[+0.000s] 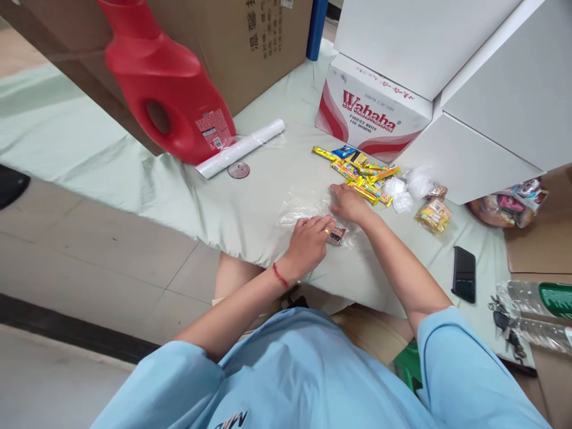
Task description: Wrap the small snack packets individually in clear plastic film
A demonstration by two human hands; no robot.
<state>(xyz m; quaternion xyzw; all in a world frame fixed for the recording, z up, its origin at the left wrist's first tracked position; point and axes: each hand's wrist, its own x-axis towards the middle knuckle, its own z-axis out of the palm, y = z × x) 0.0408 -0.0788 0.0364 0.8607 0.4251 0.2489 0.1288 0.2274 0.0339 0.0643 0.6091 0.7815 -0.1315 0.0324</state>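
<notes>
On the pale cloth, a clear plastic bag (pixel 297 205) lies crumpled under and around both hands. My left hand (pixel 309 245), with a ring and a red bracelet, is curled over the bag, its fingers close together. Beside its fingertips a small brown packet (pixel 336 236) shows at the bag; whether it is inside or under the film I cannot tell. My right hand (pixel 351 204) rests on the bag's far right side, thumb and forefinger apart, palm hidden. Just beyond it lies a pile of yellow snack sticks (pixel 364 185) with a blue packet (pixel 344 152).
Balled clear bags (pixel 417 183) and a yellow snack pack (pixel 433 215) lie right of the pile. A Wahaha carton (pixel 373 113) stands behind. Leftward are a white roll (pixel 241 149), a round disc (pixel 238 170) and a red jug (pixel 179 89). A phone (pixel 464 274) and keys (pixel 507 328) lie right.
</notes>
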